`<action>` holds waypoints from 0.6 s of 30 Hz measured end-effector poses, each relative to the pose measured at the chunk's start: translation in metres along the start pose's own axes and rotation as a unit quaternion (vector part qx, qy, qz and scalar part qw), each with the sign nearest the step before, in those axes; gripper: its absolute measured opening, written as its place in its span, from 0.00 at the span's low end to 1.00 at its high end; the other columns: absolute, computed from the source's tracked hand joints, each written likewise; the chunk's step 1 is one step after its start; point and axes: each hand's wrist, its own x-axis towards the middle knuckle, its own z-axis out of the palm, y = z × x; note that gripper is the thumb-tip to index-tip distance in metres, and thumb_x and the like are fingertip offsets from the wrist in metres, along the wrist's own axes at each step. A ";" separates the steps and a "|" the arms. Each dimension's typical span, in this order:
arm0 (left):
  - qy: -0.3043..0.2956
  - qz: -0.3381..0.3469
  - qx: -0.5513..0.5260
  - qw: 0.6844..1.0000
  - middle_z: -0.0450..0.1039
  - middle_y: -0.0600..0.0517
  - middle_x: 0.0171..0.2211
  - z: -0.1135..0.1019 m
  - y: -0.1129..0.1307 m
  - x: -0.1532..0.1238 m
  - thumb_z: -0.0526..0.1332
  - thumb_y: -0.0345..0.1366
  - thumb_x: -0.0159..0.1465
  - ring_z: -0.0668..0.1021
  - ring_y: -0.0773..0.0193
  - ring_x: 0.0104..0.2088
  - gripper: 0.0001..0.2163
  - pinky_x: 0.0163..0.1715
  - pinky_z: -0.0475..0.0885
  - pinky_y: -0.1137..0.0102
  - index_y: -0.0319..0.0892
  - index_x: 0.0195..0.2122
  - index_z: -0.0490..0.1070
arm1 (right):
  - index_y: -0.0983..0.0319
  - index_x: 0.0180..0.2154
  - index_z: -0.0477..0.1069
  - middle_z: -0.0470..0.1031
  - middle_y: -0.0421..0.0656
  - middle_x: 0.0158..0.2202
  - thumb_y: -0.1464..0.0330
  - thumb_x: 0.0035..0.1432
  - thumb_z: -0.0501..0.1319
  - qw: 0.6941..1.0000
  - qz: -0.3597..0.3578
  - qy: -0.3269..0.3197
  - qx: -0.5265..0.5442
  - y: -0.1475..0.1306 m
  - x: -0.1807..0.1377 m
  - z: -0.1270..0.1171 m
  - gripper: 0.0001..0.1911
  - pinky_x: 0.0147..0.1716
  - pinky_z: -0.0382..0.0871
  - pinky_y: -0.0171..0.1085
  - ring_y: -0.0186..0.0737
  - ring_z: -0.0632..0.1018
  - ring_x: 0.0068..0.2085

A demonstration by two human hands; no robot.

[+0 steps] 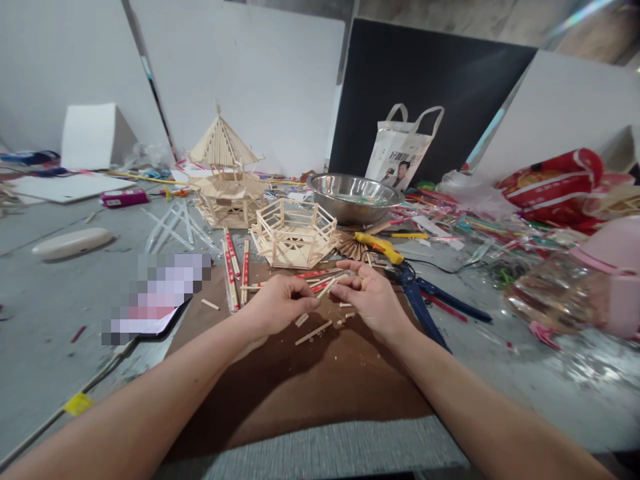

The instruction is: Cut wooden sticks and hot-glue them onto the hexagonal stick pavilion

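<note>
On the brown cardboard sheet that covered the grey table, the work looked partly done. A tall 2-tier pavilion of pale wooden sticks stood complete at the back, and beside it a low 6-sided railing frame of the same sticks stood open-topped, with no roof. Wrapped red-and-white chopsticks lay uncut to the left, so stock remained.

Just in front of the frame, the left hand was curled shut, thumb and forefinger pinching 1 short pale wooden stick. The right hand met its other end with half-bent fingers. Small cut offcuts lay under both hands.

A pixelated patch hid whatever lay at the left. The pink-capped clear bottle was cut off at the right edge. Whether the right fingers truly gripped the stick could not be told.
</note>
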 end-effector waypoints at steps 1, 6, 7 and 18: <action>0.000 -0.005 -0.008 1.000 0.62 0.57 0.16 0.000 0.000 0.000 0.55 0.39 0.50 0.63 0.72 0.19 0.09 0.21 0.57 0.76 0.38 0.21 0.67 | 0.62 0.39 0.58 0.71 0.35 0.22 0.70 0.41 0.61 1.000 0.002 -0.002 0.005 0.000 0.000 0.000 0.21 0.28 0.63 0.32 0.29 0.71 0.24; 0.000 -0.021 -0.059 0.998 0.61 0.58 0.14 0.001 -0.004 0.000 0.55 0.41 0.50 0.62 0.74 0.17 0.10 0.19 0.55 0.77 0.38 0.20 0.65 | 0.63 0.39 0.59 0.71 0.35 0.22 0.70 0.41 0.62 1.000 0.006 -0.014 0.025 -0.003 0.000 -0.001 0.21 0.28 0.63 0.31 0.28 0.71 0.23; 0.001 -0.023 -0.070 0.997 0.60 0.58 0.14 0.001 -0.004 0.000 0.55 0.41 0.50 0.61 0.74 0.17 0.10 0.19 0.55 0.77 0.38 0.20 0.65 | 0.63 0.39 0.59 0.71 0.36 0.22 0.70 0.41 0.62 0.999 0.009 -0.018 0.026 -0.003 0.000 -0.001 0.21 0.28 0.63 0.31 0.28 0.71 0.23; -0.043 -0.028 -0.208 0.977 0.62 0.57 0.15 0.001 -0.003 0.000 0.57 0.41 0.50 0.63 0.74 0.17 0.11 0.21 0.55 0.76 0.36 0.22 0.66 | 0.64 0.31 0.70 0.73 0.40 0.24 0.66 0.44 0.60 0.991 0.029 -0.074 0.107 0.004 0.001 -0.003 0.10 0.28 0.67 0.33 0.31 0.73 0.27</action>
